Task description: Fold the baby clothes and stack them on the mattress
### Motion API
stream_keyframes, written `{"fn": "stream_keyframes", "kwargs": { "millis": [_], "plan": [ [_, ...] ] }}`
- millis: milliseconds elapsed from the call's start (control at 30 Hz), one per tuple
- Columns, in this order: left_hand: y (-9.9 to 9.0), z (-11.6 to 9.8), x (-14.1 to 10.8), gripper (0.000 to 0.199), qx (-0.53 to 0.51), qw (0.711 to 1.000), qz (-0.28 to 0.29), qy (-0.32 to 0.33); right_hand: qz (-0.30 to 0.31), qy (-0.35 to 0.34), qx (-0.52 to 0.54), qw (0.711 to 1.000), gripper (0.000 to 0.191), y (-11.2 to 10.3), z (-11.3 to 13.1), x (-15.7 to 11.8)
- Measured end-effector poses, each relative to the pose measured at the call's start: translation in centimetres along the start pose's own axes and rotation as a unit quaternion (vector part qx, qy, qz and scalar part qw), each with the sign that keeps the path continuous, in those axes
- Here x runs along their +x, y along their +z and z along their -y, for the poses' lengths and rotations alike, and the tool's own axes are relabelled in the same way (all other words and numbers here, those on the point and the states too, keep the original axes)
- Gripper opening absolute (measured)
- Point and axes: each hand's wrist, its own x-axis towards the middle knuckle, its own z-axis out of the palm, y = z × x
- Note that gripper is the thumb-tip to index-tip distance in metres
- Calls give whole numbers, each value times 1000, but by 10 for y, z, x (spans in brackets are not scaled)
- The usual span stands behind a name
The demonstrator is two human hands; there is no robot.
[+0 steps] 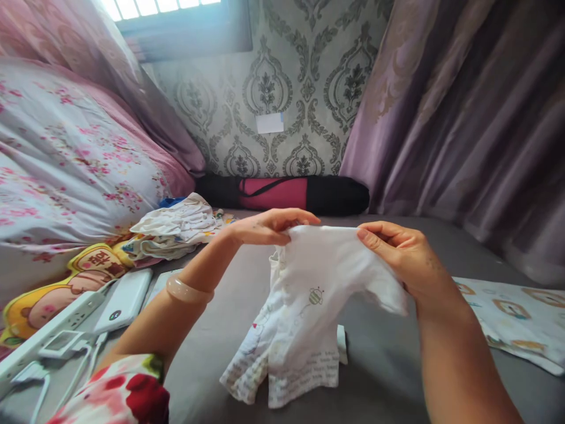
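Observation:
A white baby romper (309,294) with a small printed bee and lettering near the leg hems hangs between my two hands, over the grey bed sheet. My left hand (276,225) pinches its top edge on the left side, fingers curled behind the cloth. At the other end of that edge, my right hand (392,247) grips the fabric between thumb and fingers. One short sleeve droops below my right hand. The romper's legs hang down close to the sheet. A small white object (342,344) shows partly behind it, its kind unclear.
A pile of crumpled clothes (176,227) lies at the left, by a yellow cartoon cushion (97,262). A power strip (48,335) with cables and a white power bank (123,300) are nearer. Printed folded cloth (516,318) lies right; a black-and-pink bag (282,193) sits along the wall.

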Motion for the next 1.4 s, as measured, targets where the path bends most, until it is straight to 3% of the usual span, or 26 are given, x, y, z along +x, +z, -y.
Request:
{"fn": "stream_keyframes", "kwargs": {
  "millis": [133,267,333,433,533,667,767,867,1067,1233,1400],
  "plan": [
    [12,45,14,61,-34,998,60,3,-26,15,-35,999,40,-17,0,-6],
    [25,79,28,47,-104,993,51,29,-25,44,-60,997,44,-40,-9,-11],
    [33,88,33,35,-129,991,10,43,23,61,-102,993,44,-56,-16,-12],
    [47,89,38,28,-144,985,-74,58,146,71,-203,966,39,-75,-28,-14],
    [61,82,44,31,-136,983,-106,59,200,54,-292,934,31,-76,-36,-13],
    [75,72,51,38,-84,992,-68,66,118,-16,-263,958,33,-41,-39,-6],
    [78,70,55,42,-40,993,-87,67,137,-43,-144,979,34,-13,-43,2],
    [74,74,57,47,0,994,-105,20,139,-30,-124,982,32,-1,-44,4],
    [50,93,45,50,12,995,59,-82,100,33,-59,993,38,-24,-30,-5],
    [37,114,30,46,-104,991,58,-58,50,75,-29,995,39,-52,-28,-7],
    [47,119,27,55,-208,977,43,-28,19,93,3,996,33,-70,-32,-9]
  ]
}}
